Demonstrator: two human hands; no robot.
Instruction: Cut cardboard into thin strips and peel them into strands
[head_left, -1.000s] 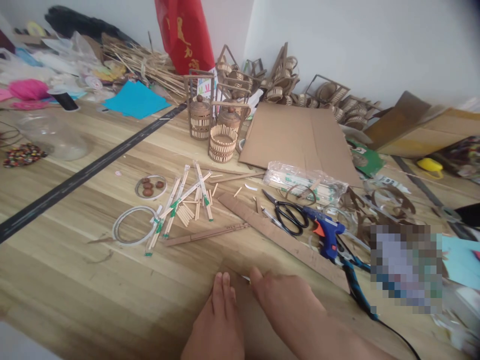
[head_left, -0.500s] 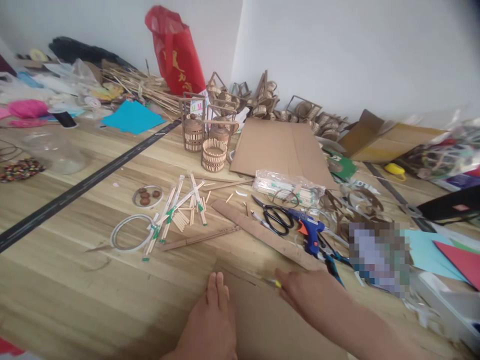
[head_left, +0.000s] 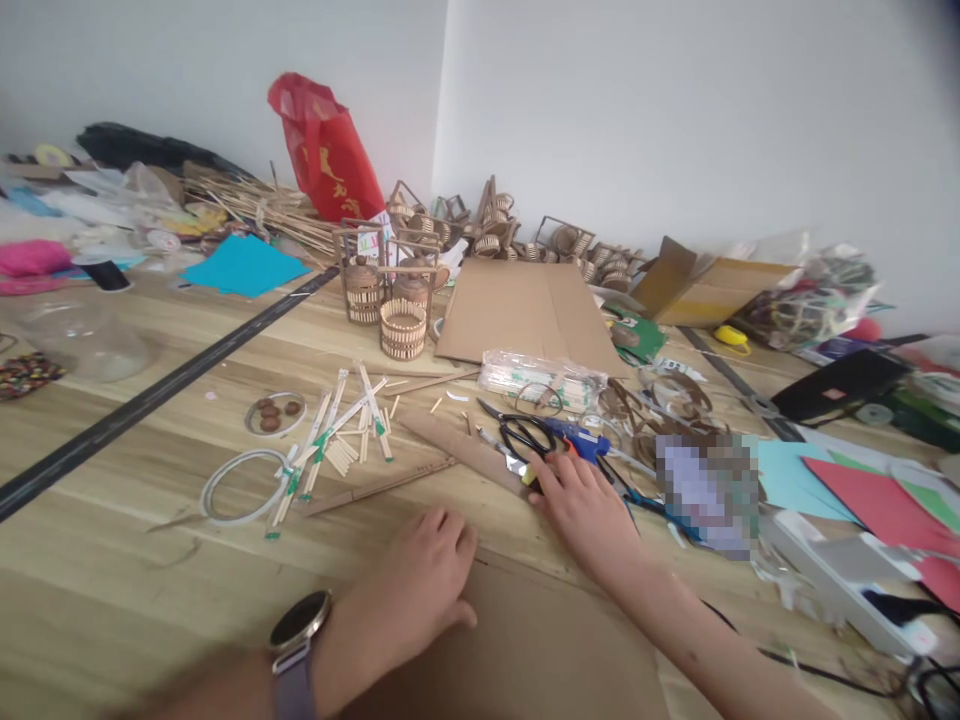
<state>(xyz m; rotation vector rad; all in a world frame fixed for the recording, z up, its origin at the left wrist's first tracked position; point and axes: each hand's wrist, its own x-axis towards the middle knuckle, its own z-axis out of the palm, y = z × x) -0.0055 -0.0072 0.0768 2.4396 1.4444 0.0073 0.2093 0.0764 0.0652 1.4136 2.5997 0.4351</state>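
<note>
My left hand [head_left: 427, 565], a watch on its wrist, rests at the left corner of a brown cardboard sheet [head_left: 555, 640]. Its fingers bend loosely, the thumb is apart, and nothing shows in its hold. My right hand [head_left: 585, 505] closes on a utility knife [head_left: 532, 477] with a yellow-green body, most of it hidden by the fingers. The knife's blade end points left over a brown cardboard strip [head_left: 457, 447]. Just beyond that hand lie black-handled scissors [head_left: 529, 437] and a blue glue gun [head_left: 581, 438], partly covered by the hand.
Wooden sticks [head_left: 341, 455], a white ring [head_left: 244, 487] and a dish of brown beads [head_left: 275, 411] lie left of centre. Small stick baskets [head_left: 403, 330] stand behind, beside a large cardboard sheet [head_left: 525, 305]. Coloured paper [head_left: 847, 490] and a white tray [head_left: 832, 570] are at right.
My right hand has moved from the near cardboard's edge up and left to the scissors and glue gun, with the knife. My left hand's straight fingers have bent; its watch now shows. The view has shifted.
</note>
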